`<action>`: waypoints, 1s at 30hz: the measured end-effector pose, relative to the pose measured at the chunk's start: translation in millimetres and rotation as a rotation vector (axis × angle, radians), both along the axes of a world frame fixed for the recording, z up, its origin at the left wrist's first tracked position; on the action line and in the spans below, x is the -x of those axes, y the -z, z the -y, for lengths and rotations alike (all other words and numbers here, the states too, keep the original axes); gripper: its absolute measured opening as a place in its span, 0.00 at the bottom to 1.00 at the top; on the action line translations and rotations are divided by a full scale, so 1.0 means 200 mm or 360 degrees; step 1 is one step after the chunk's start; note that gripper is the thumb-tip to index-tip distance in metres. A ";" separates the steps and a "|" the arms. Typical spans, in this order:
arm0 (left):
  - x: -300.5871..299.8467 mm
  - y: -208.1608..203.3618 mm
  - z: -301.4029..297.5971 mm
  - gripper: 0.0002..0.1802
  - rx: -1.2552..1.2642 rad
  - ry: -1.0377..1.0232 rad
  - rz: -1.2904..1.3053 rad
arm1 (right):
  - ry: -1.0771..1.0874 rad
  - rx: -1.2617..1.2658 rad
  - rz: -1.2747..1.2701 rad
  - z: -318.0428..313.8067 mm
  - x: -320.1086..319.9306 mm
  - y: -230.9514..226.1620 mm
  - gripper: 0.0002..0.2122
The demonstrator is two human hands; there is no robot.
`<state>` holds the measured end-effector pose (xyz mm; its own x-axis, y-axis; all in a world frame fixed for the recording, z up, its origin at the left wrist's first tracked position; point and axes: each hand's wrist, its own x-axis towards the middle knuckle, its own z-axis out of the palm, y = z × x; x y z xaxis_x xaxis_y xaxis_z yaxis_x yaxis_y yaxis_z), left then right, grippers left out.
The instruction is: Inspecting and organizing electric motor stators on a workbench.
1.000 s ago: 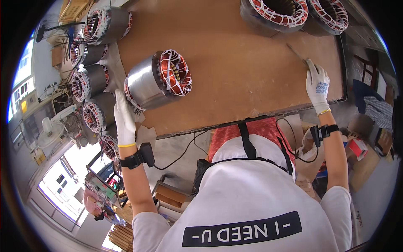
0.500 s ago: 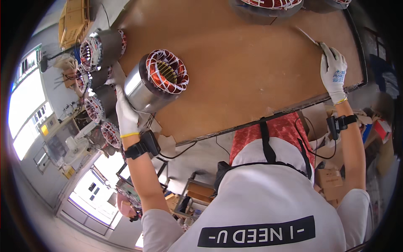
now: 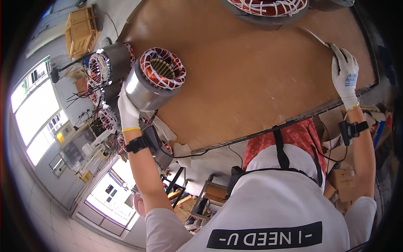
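Observation:
A steel motor stator (image 3: pixel 147 93), with copper coils laced in white cord on its upper end, stands at the left of the brown tabletop (image 3: pixel 235 84). My left hand (image 3: pixel 127 110), in a white glove, is pressed round the stator's left side; the body hides most of its fingers. Dark leads hang from the stator's lower end by my wrist. Over at the table's right side, my gloved right hand (image 3: pixel 346 74) pinches a thin white strip (image 3: pixel 315 35) that points toward the far side.
Several more stators (image 3: pixel 115 61) lie on their sides along the left edge, their coil ends outward. A larger wound stator (image 3: pixel 268 12) sits at the far edge. Cardboard boxes (image 3: pixel 342 179) are below at right; a metal-framed cart (image 3: pixel 213 193) is behind me.
The whole view has shifted a little. Against the table, the stator at my left hand has moved left, closer to the row of stators. My right hand keeps the strip in much the same place.

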<state>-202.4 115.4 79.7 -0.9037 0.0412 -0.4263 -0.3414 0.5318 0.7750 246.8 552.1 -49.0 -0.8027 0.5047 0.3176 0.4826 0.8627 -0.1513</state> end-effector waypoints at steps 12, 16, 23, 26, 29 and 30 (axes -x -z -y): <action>0.24 0.00 -0.07 0.20 -0.0114 -0.0037 0.0264 | 0.0001 0.0039 -0.0010 0.01 0.00 0.02 0.15; 0.15 -0.03 -0.06 0.23 -0.0075 0.0080 0.0103 | 0.0023 0.0036 -0.0041 0.00 0.00 0.00 0.16; -0.25 -0.04 0.02 0.39 -0.0897 -0.0278 0.0627 | 0.0265 -0.0146 -0.0042 0.01 0.00 0.00 0.21; -0.27 -0.07 0.24 0.39 -0.1118 -0.0153 0.0960 | 0.0246 -0.0049 -0.0063 0.03 0.03 -0.01 0.21; -0.40 -0.11 0.11 0.34 -0.0841 -0.0034 0.0894 | 0.0278 -0.0070 -0.0021 0.03 0.03 -0.02 0.21; -0.39 -0.06 0.18 0.33 -0.0795 -0.0061 0.0733 | 0.0285 -0.0052 -0.0020 0.05 0.05 -0.02 0.21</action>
<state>-123.6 79.2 90.7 -0.6395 0.3044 -0.7060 -0.7068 0.1285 0.6956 237.4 542.5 -44.3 -0.6966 0.6287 0.3458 0.6273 0.7676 -0.1318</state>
